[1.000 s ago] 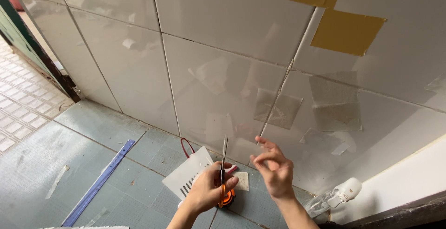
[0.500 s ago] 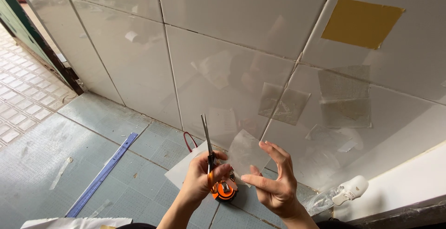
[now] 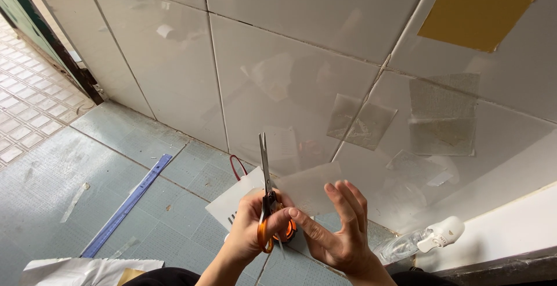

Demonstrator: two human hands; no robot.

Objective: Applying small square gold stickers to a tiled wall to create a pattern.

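The left hand (image 3: pixel 255 225) is curled tight around the orange handles of a pair of scissors (image 3: pixel 266 196), fingers through the loops, so the closed blades stand nearly straight up out of the top of the fist, tips toward the tiled wall (image 3: pixel 174 60). Just to the right of it, touching at the fingertips, the right hand (image 3: pixel 339 231) is spread with its palm turned up toward the camera and the fingers loosely fanned. Its forefinger reaches across to the scissor handles, and a thin translucent sheet of film (image 3: pixel 310 187) rests against its upper fingers, rising above and between the two hands; whether the thumb pins the sheet cannot be told.

Below and behind the hands, on the grey-green floor (image 3: pixel 52 187), lies a white sheet of paper (image 3: pixel 235 202) with a red loop of cord (image 3: pixel 237 167) just beyond its far edge. Well to the left of the left hand a long blue ruler (image 3: pixel 127 205) lies at a slant on the floor. To the right of the right hand a clear spray bottle with a white head (image 3: pixel 426 241) lies on its side, close to the base of the wall. Above the hands the wall carries several clear square patches (image 3: pixel 360 122) and, higher to the right, a yellow patch (image 3: pixel 473 16).
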